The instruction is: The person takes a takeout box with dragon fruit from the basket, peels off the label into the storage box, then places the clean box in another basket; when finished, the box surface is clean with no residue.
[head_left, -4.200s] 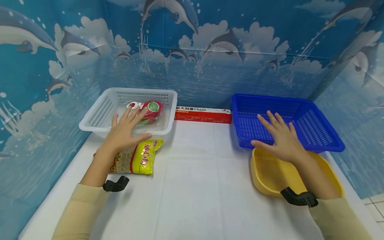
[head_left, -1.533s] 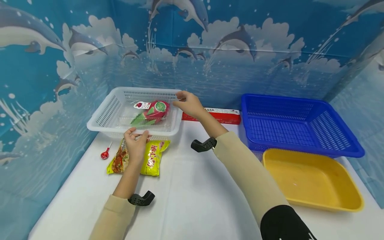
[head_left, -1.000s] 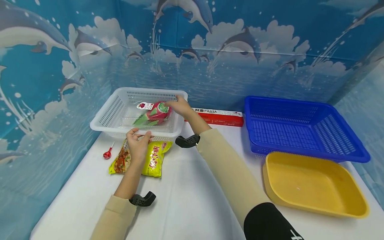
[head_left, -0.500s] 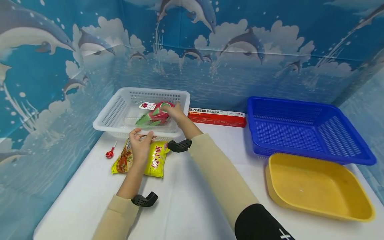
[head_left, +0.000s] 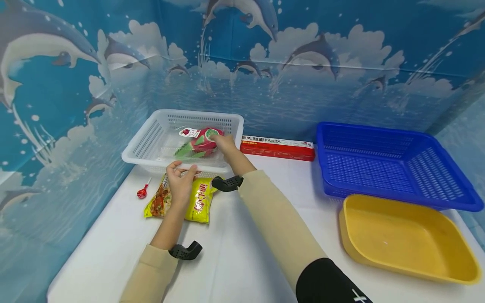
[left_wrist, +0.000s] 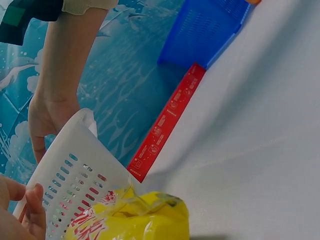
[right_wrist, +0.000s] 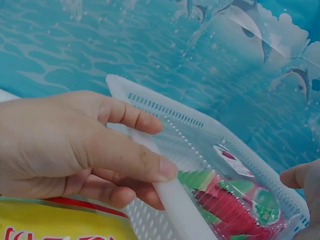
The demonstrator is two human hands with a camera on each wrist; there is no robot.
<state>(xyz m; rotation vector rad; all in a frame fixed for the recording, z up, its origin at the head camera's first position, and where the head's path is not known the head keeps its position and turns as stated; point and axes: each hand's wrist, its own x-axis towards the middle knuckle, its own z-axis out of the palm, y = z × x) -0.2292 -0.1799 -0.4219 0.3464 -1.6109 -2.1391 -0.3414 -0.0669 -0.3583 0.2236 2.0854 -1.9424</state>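
Note:
My left hand (head_left: 181,181) pinches the front rim of a white plastic basket (head_left: 132,156), its thumb on the rim in the right wrist view. Inside lies a clear plastic box (head_left: 166,145) with a dragon fruit (head_left: 204,142) and a white label showing. My right hand (head_left: 227,150) reaches over the basket's right side, its thumb at the dragon fruit. Its other fingers are mostly hidden, so I cannot tell whether they grip the box. A yellow pasta bag (head_left: 198,202) lies in front of the basket, partly behind my left hand. To its left is a red lollipop (head_left: 142,192).
A long red pasta box (head_left: 276,149) lies along the back between the white basket and a blue basket (head_left: 379,164). In front of the blue basket stands a yellow tray (head_left: 409,235). A dolphin-print curtain (head_left: 265,97) hangs behind the white table (head_left: 242,261).
Both hands were spread above the containers. The left has come down onto the white basket's rim; the right has crossed from the blue basket to the dragon fruit. The view has shifted slightly right.

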